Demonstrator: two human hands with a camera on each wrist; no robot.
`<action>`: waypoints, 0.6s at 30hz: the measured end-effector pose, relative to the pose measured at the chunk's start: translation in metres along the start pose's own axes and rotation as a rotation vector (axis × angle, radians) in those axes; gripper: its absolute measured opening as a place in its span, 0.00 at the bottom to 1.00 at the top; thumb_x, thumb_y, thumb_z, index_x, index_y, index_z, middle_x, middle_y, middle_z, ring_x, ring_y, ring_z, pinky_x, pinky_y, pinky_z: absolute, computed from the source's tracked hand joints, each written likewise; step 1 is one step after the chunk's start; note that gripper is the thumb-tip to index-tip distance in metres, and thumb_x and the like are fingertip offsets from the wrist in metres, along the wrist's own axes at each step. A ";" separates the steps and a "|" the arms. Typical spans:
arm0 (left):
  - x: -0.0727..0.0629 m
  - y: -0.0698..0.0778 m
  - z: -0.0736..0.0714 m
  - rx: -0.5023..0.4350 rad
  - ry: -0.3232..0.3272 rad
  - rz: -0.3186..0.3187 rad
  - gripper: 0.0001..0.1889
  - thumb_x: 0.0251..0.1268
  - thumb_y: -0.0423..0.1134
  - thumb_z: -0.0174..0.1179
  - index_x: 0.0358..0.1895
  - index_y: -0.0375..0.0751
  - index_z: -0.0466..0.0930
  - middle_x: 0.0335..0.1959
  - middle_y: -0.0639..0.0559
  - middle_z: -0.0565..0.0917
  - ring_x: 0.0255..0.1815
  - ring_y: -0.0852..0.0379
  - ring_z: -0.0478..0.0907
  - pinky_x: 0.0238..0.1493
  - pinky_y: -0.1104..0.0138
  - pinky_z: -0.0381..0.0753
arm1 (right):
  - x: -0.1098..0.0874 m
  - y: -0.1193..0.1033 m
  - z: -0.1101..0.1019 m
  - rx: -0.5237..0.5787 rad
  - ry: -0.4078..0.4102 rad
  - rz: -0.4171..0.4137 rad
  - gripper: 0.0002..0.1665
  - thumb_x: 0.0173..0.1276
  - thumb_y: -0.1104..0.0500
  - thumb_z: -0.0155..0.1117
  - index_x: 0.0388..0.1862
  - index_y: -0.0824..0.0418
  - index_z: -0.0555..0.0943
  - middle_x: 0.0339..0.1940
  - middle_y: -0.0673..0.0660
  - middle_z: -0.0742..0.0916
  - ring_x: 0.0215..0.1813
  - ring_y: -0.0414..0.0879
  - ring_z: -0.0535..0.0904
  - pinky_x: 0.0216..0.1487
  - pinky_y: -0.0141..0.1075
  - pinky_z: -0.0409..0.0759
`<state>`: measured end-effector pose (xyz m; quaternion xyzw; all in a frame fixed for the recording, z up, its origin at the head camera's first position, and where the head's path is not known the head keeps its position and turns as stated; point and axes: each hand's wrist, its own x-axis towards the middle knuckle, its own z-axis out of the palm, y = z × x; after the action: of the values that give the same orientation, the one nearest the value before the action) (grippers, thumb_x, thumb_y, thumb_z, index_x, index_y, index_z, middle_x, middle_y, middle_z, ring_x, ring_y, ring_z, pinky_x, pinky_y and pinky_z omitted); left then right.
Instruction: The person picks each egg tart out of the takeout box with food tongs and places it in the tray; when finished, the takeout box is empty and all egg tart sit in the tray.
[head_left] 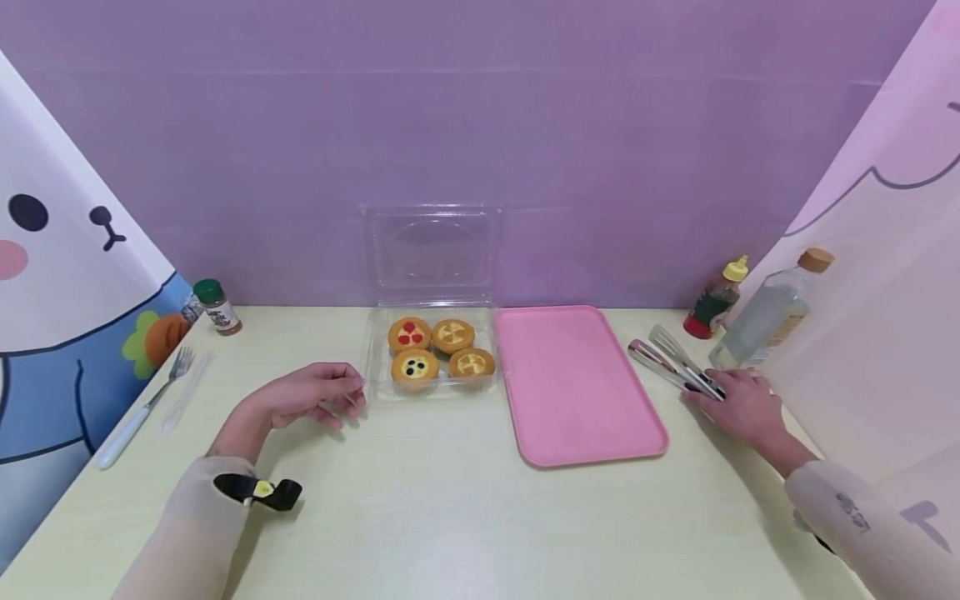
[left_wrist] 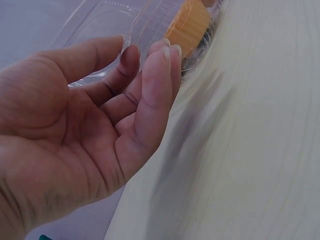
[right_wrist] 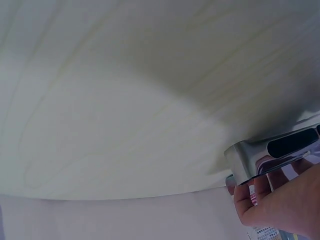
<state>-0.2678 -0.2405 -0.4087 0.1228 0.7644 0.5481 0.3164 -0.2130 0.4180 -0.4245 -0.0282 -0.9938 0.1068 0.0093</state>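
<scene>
In the head view, a hinged clear plastic box (head_left: 384,392) stands with its lid raised and holds several small tarts (head_left: 415,367), some topped with red pieces or dark berries. My left hand (head_left: 318,396) hovers at the box's left side, fingers loosely curled with nothing in them; the left wrist view shows its palm and the fingertips beside the box (left_wrist: 150,20). On the right, my right hand (head_left: 746,406) grips the handle end of metal tongs (head_left: 667,364), whose heads point toward the back. The right wrist view shows fingers around the tongs' shiny end (right_wrist: 245,160).
A pink tray (head_left: 581,387) lies between the box and the tongs. Behind my right hand stand a clear bottle with a cork (head_left: 772,312) and a yellow-capped sauce bottle (head_left: 714,304). At left are a green-capped jar (head_left: 219,308), a fork (head_left: 142,412) and a clear plastic utensil (head_left: 185,396).
</scene>
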 end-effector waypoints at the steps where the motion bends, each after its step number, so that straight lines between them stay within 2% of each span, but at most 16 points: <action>1: 0.000 0.000 0.000 -0.001 0.000 0.000 0.20 0.78 0.50 0.53 0.52 0.34 0.72 0.45 0.47 0.81 0.44 0.53 0.83 0.43 0.59 0.87 | 0.000 0.000 0.000 0.001 -0.004 0.004 0.50 0.69 0.28 0.54 0.69 0.69 0.69 0.63 0.80 0.70 0.60 0.78 0.62 0.51 0.73 0.67; 18: -0.001 0.001 0.001 0.003 0.007 -0.005 0.19 0.77 0.50 0.53 0.51 0.35 0.72 0.45 0.46 0.81 0.44 0.53 0.83 0.42 0.59 0.87 | -0.002 0.007 0.001 0.017 -0.063 0.051 0.53 0.70 0.26 0.50 0.71 0.70 0.67 0.64 0.81 0.68 0.58 0.79 0.61 0.49 0.69 0.67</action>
<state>-0.2671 -0.2397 -0.4075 0.1195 0.7665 0.5466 0.3152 -0.2104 0.4248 -0.4273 -0.0503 -0.9917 0.1161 -0.0246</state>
